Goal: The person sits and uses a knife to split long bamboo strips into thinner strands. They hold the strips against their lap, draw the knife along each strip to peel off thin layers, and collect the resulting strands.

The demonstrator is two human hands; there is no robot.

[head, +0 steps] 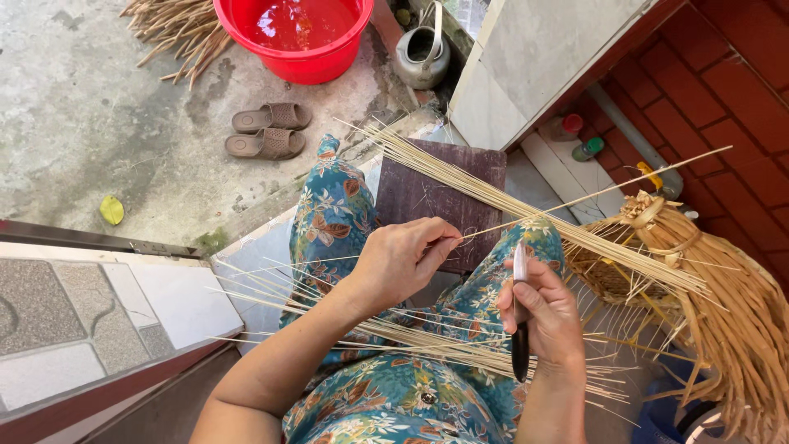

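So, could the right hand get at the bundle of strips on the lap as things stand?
Probably yes, but not freely. The right hand hovers just above the bundle of thin bamboo strips with nothing between them, yet its fingers are closed around a black-handled knife, so it could touch rather than grasp.

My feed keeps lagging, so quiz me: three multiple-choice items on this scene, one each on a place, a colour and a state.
1. Where do the brown sandals lie?
A. on the concrete floor
B. on the lap
C. in the basin

2. What colour is the basin?
A. blue
B. red
C. green

3. What does the right hand hold?
A. nothing
B. a kettle
C. a knife

Answers: 1 A, they lie on bare concrete near the basin. 2 B, its rim and wall are red. 3 C, the fingers wrap the dark handle, blade up.
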